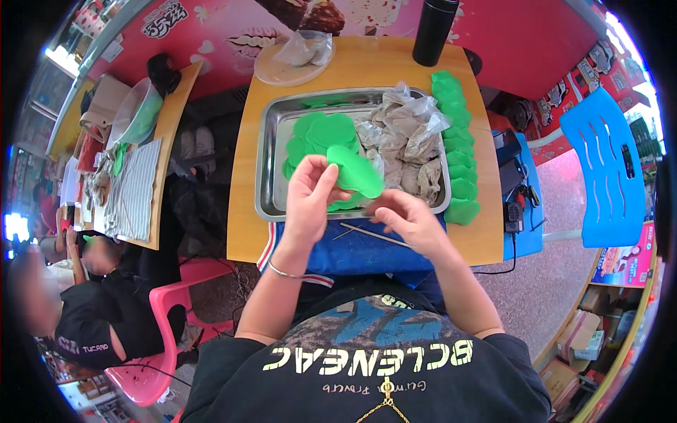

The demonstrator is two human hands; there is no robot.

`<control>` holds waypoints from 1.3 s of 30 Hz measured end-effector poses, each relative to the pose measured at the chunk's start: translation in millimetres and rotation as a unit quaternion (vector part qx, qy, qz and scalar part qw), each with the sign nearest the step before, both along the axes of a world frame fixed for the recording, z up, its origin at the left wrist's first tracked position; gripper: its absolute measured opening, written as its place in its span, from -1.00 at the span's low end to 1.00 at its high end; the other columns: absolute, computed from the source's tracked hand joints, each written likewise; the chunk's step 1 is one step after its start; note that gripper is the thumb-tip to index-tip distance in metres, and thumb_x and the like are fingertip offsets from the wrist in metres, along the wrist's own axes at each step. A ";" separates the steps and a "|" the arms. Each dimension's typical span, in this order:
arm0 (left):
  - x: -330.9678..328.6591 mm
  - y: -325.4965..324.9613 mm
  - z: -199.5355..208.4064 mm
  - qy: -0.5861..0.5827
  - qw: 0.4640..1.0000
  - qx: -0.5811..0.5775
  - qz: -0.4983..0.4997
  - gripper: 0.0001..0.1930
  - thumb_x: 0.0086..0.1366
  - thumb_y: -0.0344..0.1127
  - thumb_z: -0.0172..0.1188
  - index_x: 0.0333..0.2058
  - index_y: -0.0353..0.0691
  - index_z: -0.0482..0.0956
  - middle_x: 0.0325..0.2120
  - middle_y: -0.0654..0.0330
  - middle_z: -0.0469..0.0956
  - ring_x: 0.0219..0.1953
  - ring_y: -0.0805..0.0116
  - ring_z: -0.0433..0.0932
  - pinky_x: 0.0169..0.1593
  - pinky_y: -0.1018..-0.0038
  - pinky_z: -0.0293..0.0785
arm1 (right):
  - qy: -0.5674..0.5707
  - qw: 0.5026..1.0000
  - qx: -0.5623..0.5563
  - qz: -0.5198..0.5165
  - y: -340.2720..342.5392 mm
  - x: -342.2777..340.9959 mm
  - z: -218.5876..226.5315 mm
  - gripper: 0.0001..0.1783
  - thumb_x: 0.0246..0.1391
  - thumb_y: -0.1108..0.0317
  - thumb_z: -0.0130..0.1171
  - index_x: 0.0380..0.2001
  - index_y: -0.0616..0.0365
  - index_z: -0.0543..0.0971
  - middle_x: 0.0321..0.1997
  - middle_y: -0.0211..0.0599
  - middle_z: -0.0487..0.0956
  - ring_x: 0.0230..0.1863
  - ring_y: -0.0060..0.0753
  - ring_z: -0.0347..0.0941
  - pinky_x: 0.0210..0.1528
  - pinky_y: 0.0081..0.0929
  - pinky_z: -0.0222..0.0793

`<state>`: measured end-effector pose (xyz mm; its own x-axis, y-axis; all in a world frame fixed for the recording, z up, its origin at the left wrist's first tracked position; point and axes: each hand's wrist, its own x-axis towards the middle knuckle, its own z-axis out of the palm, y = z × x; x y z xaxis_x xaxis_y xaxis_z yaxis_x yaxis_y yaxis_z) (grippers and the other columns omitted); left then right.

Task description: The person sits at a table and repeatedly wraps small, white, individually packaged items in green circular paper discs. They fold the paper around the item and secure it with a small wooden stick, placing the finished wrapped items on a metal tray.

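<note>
My left hand (312, 189) pinches a thin, floppy green round wrapper (355, 172) over a metal tray (269, 151). Close to the wrapper's lower right edge is my right hand (409, 217), its fingers curled together; the tips are blurred, and what they hold, if anything, I cannot make out. Loosely piled green rounds (326, 132) lie in the tray's left part, partly behind my left hand. Greyish-beige lumps in clear plastic (402, 130) fill its right part. Along the table's right side runs a row of overlapping green folded pieces (462, 173).
Thin sticks (375, 233) lie by the tray's near edge, over blue cloth (317, 247). At the back of the table (243, 190) stand a black bottle (434, 32) and a round lid (268, 69) bearing a plastic bag. A blue chair (606, 169) is at right; a seated person is at left.
</note>
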<state>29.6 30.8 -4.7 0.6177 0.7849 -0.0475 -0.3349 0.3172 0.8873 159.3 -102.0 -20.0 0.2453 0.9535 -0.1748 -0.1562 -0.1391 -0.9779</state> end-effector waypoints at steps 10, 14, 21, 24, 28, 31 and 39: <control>-1.3 -48.9 -11.2 -0.012 0.998 -0.065 0.003 -0.89 0.14 -0.49 0.13 -0.35 -0.22 0.41 -0.38 0.29 0.50 -0.38 0.62 0.46 -0.36 0.66 0.44 | 0.274 0.944 0.099 -0.156 9.6 -19.1 -2.4 -0.77 0.07 0.27 0.11 -0.22 0.12 0.47 -0.30 -0.54 0.50 -0.36 -0.80 0.34 -0.36 -0.79 0.25; -4.3 -50.5 -17.6 -0.015 0.999 -0.001 -0.032 -0.83 0.12 -0.53 0.08 -0.27 -0.23 0.43 -0.37 0.33 0.47 -0.37 0.62 0.42 -0.31 0.66 0.36 | 0.209 0.960 0.105 -0.153 12.0 -8.4 11.3 -0.73 0.07 0.28 0.11 -0.19 0.16 0.46 -0.27 -0.48 0.51 -0.27 -0.71 0.39 -0.23 -0.72 0.31; -20.5 -28.6 -2.3 0.057 0.990 0.091 -0.088 -0.88 0.08 -0.60 -0.02 -0.42 -0.37 0.49 -0.48 0.35 0.36 -0.40 0.64 0.35 -0.33 0.70 0.27 | 0.004 0.998 0.062 -0.024 2.1 21.6 28.7 -0.61 -0.03 0.47 0.16 -0.08 0.19 0.40 -0.29 -0.32 0.55 -0.31 -0.67 0.41 -0.26 -0.70 0.32; -21.6 -24.8 -5.9 0.044 0.993 0.083 -0.076 -0.87 0.09 -0.60 -0.03 -0.40 -0.36 0.49 -0.48 0.35 0.36 -0.42 0.65 0.35 -0.33 0.71 0.27 | -0.100 0.994 0.046 0.011 1.1 19.7 30.4 -0.60 -0.07 0.46 0.20 -0.09 0.14 0.42 -0.30 -0.35 0.55 -0.37 -0.72 0.39 -0.35 -0.75 0.27; -19.9 -25.3 -3.6 0.003 0.997 0.028 -0.072 -0.91 0.12 -0.57 -0.01 -0.39 -0.35 0.47 -0.47 0.34 0.35 -0.43 0.65 0.34 -0.32 0.70 0.28 | -0.074 0.996 0.042 -0.007 3.3 13.9 19.6 -0.66 -0.08 0.47 0.20 -0.17 0.20 0.44 -0.32 -0.37 0.56 -0.39 -0.73 0.39 -0.38 -0.76 0.27; -17.0 -26.8 -4.3 0.015 0.998 0.066 -0.010 -0.86 0.11 -0.53 0.08 -0.31 -0.30 0.43 -0.44 0.34 0.32 -0.39 0.64 0.33 -0.31 0.71 0.27 | 0.001 0.997 0.055 -0.047 3.6 10.7 14.2 -0.73 -0.10 0.50 0.21 -0.25 0.23 0.47 -0.36 -0.38 0.56 -0.42 -0.73 0.40 -0.37 -0.76 0.28; -6.6 -44.7 -3.6 0.079 0.945 0.308 0.077 -0.57 -0.15 -0.33 0.43 -0.34 -0.21 0.36 -0.44 0.29 0.32 -0.41 0.55 0.33 -0.37 0.64 0.31 | -0.093 0.983 0.088 -0.134 7.4 -0.6 20.1 -0.80 -0.20 0.53 0.27 -0.41 0.23 0.52 -0.48 -0.45 0.53 -0.46 -0.72 0.40 -0.35 -0.72 0.30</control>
